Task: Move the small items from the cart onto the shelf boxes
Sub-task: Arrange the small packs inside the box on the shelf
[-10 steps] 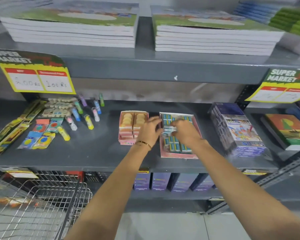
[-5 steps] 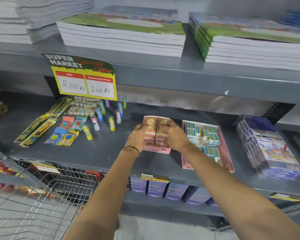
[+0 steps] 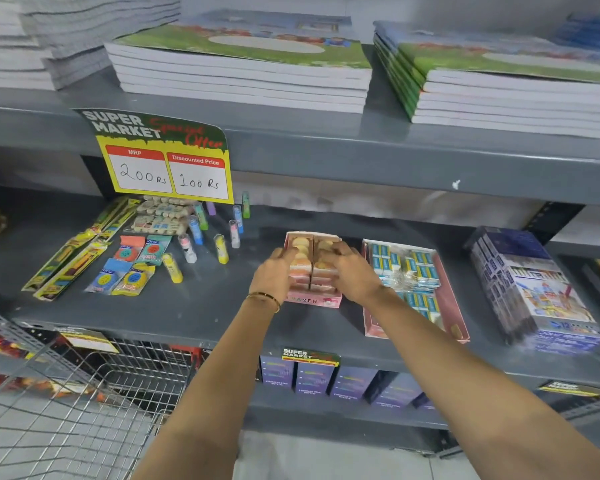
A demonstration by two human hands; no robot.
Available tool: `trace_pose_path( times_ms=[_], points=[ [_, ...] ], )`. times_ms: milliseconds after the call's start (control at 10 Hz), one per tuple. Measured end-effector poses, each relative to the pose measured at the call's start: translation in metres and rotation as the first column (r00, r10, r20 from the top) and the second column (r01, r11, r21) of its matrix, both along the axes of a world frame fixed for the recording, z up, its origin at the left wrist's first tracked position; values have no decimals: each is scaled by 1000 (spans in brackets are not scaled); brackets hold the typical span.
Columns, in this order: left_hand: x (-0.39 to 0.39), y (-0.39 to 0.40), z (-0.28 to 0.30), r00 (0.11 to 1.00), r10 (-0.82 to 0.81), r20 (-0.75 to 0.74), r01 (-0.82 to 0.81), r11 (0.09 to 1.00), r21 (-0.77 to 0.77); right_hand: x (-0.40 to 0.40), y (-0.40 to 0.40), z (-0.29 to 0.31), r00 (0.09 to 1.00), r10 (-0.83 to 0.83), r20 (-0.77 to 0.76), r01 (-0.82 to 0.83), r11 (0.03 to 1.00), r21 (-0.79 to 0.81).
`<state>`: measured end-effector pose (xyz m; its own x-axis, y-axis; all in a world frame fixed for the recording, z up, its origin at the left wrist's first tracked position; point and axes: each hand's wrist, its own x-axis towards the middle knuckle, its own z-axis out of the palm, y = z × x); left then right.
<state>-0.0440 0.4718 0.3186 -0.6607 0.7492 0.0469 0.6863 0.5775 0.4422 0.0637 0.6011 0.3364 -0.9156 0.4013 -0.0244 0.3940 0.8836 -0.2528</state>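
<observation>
A pink eraser box (image 3: 313,299) with round peach erasers in two rows stands on the grey middle shelf (image 3: 205,306). My left hand (image 3: 274,275) rests on its left row and my right hand (image 3: 352,271) on its right row, fingers curled over the erasers. Whether either hand grips an eraser is hidden. To the right lies a flat pink box (image 3: 447,306) with several small blue packets. The wire cart (image 3: 66,410) is at the lower left.
Glue sticks (image 3: 220,249), sharpener packs (image 3: 132,268) and yellow-green packs (image 3: 70,258) lie on the shelf's left. A colour-pencil pack (image 3: 534,289) sits at the right. Notebook stacks (image 3: 239,67) fill the upper shelf. A price sign (image 3: 167,161) hangs from it.
Both hands moved left from the flat box of blue packets to the eraser box. The view swung left and closer, bringing the cart more into sight.
</observation>
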Motion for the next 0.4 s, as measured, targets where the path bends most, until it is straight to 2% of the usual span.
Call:
trace_pose_path(
  times_ms=[200,300,400],
  points=[
    [1,2,6,999,-30,-25,29,999,-20,-3,-7,1,999,-10,46,8,999,50],
    [2,1,9,997,-52,-56,48,996,-76,-3,-14,0,997,-36,73,28,994,109],
    [9,2,15,996,-33,-86,24,994,-107,1,-26,0,995,-92,40,85,985,150]
  ],
)
